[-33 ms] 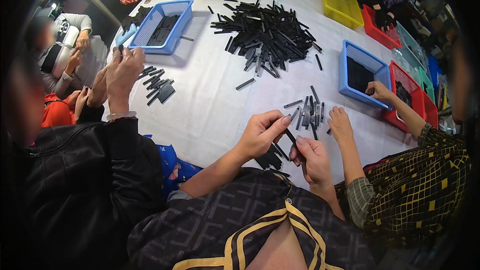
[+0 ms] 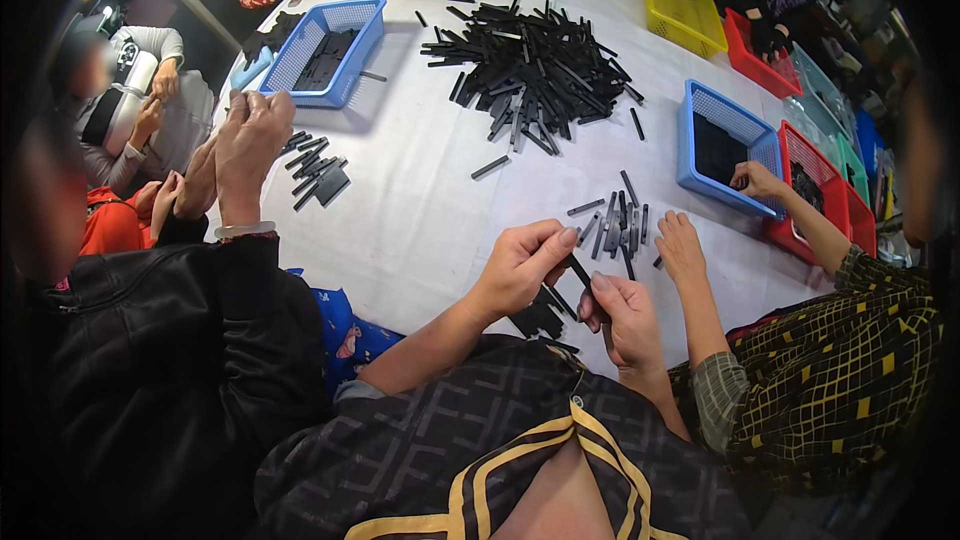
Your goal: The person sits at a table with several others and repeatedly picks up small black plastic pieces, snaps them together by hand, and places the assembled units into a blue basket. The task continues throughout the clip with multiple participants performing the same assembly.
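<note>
A thin black strip runs between my two hands, above the near edge of the table. My left hand pinches its upper end between thumb and fingers. Its lower end is gripped by my right hand, the thumb pressed on top. Partly hidden behind my hands, several flat black pieces lie on the white tabletop. Just beyond my hands is a loose group of black strips. Farther off, a large heap of similar black strips covers the table's middle.
Blue baskets holding black pieces stand at left and right. Yellow and red baskets line the far right. A co-worker's hand rests close to my right hand. At left, another co-worker's hands are raised.
The left co-worker's raised hands have shifted slightly to the right. My own hands and the strip are almost still.
</note>
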A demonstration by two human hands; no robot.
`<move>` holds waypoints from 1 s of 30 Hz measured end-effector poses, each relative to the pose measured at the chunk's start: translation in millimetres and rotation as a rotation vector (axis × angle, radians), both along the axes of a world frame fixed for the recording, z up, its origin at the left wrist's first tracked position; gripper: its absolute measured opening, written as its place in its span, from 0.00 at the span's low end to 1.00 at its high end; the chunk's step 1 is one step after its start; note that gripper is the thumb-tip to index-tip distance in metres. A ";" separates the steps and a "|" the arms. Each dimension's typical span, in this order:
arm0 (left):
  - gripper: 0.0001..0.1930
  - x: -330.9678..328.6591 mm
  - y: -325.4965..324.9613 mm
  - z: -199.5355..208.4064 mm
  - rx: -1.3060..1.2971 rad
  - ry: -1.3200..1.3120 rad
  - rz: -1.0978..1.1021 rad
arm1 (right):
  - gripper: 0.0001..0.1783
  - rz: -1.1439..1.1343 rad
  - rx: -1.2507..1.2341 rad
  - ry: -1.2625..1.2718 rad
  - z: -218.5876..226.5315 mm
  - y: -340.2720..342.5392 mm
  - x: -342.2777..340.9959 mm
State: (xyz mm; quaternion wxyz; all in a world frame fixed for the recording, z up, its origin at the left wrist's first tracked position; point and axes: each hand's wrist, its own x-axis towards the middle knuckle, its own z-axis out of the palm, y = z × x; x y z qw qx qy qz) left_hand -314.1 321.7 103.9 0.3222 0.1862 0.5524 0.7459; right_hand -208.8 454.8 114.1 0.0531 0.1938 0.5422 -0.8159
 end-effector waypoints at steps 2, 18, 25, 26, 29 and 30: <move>0.17 0.3 0.0 0.9 0.008 -0.061 0.014 | 0.20 0.025 -0.022 0.006 -2.4 0.8 0.9; 0.18 -0.5 3.9 -17.4 -0.037 -0.163 0.045 | 0.16 0.132 -0.059 0.000 -6.0 1.7 -4.3; 0.11 -1.6 7.8 -13.5 0.021 0.051 -0.070 | 0.17 0.042 -0.468 -0.009 -19.9 2.6 -2.0; 0.10 -1.4 9.4 -13.4 -0.005 0.070 -0.058 | 0.17 0.031 -0.488 -0.016 -20.2 2.1 -2.6; 0.10 0.6 13.2 -15.3 -0.070 0.130 -0.008 | 0.18 0.027 -0.539 -0.021 -22.1 3.1 -0.3; 0.11 0.2 13.6 -19.2 -0.075 0.097 0.014 | 0.19 0.039 -0.563 -0.015 -25.0 5.0 1.8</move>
